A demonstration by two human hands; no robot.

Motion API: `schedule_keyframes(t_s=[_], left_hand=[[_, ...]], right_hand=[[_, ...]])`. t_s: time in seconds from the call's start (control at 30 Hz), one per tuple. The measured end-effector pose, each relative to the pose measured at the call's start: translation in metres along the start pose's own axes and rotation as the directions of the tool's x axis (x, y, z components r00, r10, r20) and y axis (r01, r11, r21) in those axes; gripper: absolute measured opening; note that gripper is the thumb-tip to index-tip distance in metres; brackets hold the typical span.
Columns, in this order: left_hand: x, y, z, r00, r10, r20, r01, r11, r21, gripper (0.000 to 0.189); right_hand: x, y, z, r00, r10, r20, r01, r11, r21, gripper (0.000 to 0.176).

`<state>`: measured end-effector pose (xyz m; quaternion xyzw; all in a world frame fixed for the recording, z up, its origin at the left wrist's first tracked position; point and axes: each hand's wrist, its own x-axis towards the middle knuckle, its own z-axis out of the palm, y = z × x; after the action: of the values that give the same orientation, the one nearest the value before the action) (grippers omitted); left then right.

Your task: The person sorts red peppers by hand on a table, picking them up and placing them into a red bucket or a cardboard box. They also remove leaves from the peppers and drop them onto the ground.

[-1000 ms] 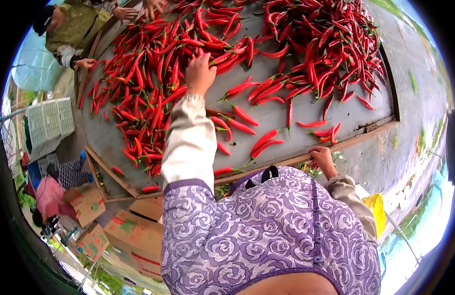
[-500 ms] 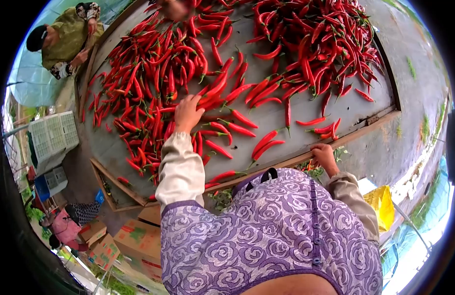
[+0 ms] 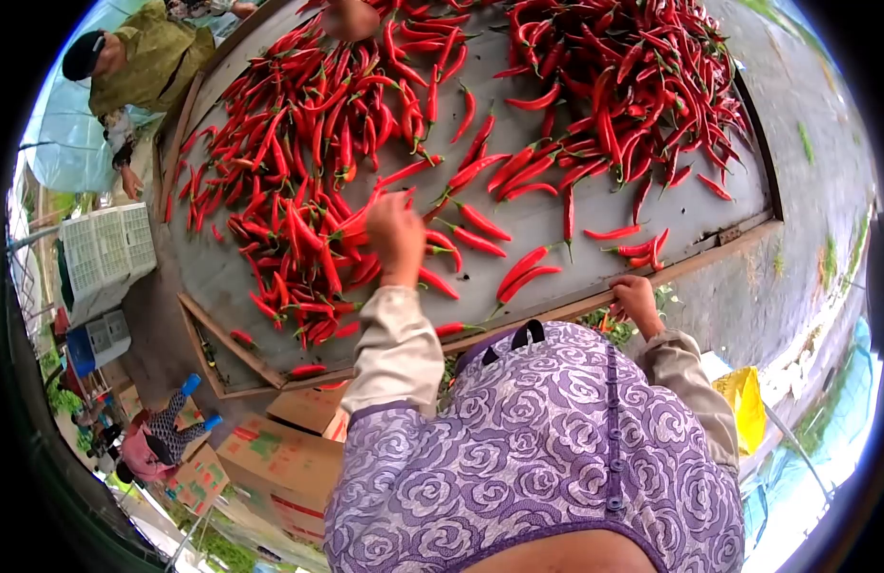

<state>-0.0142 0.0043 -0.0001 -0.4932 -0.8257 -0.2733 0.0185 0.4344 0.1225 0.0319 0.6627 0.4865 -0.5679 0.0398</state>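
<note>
Many red chili peppers [image 3: 318, 143] with green stems lie across a grey-topped table [image 3: 442, 315]. My left hand [image 3: 396, 237] is over the near side of the left heap, its fingers curled inward. What those fingers hold, if anything, is hidden. A few loose chilies [image 3: 482, 222] lie just to its right. My right hand [image 3: 635, 298] is closed over the wooden rim [image 3: 580, 307] at the table's near edge. Close to it, a small group of chilies [image 3: 642, 250] rests on the tabletop.
Another person's hand [image 3: 351, 17] reaches over the far heap. A person in an olive vest [image 3: 155, 62] is at the left. White crates [image 3: 107, 256] and cardboard boxes [image 3: 279, 468] stand beyond the table; a person in pink [image 3: 146, 454] is near the boxes. A second chili heap [image 3: 623, 76] lies right.
My left hand has moved right and its fingers have curled. The bunch of chilies by its fingertips is gone from there; the left heap is rearranged. My right hand stays at the rim.
</note>
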Motion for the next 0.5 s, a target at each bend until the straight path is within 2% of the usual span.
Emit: schedule_keyframes(t_s=[0.03,0.07,0.1,0.17,0.23,0.37,0.43,0.47,0.5], left_hand=[[0.005,0.031,0.017,0.994,0.109,-0.010,-0.110,0.992,-0.062,0.024],[0.012,0.065,0.025,0.982,0.134,0.130,-0.122,0.987,-0.100,0.026],[0.012,0.090,0.051,0.976,0.210,0.058,-0.196,0.963,-0.185,0.032],[0.025,0.143,0.066,0.946,0.279,0.167,-0.242,0.946,-0.216,0.045],[0.031,0.180,0.098,0.924,0.307,0.229,-0.284,0.950,-0.128,0.056],[0.053,0.207,0.129,0.884,0.342,0.319,-0.340,0.938,-0.063,0.064],[0.065,0.207,0.132,0.724,0.383,0.573,-0.433,0.900,-0.055,0.066],[0.064,0.203,0.134,0.789,0.405,0.461,-0.463,0.886,0.013,0.057],[0.067,0.201,0.130,0.790,0.404,0.462,-0.462,0.887,0.015,0.057]], right_hand=[[0.001,0.000,0.000,1.000,0.001,0.000,-0.001,1.000,-0.010,0.028],[-0.001,-0.003,0.000,1.000,0.003,-0.001,-0.003,1.000,-0.012,0.028],[-0.004,-0.008,0.000,1.000,0.010,-0.002,-0.010,1.000,-0.024,0.028],[-0.007,-0.010,0.000,1.000,0.018,-0.008,-0.018,0.999,-0.039,0.027],[-0.006,-0.007,0.001,1.000,0.004,-0.018,-0.005,1.000,-0.030,0.027],[-0.004,-0.005,0.004,0.999,-0.010,-0.032,0.009,0.999,-0.037,0.026],[-0.009,-0.011,0.007,0.999,0.006,-0.045,-0.009,0.998,-0.063,0.025],[-0.010,-0.014,0.007,0.999,0.009,-0.045,-0.012,0.997,-0.075,0.025],[-0.009,-0.013,0.007,0.999,0.008,-0.044,-0.011,0.997,-0.075,0.025]])
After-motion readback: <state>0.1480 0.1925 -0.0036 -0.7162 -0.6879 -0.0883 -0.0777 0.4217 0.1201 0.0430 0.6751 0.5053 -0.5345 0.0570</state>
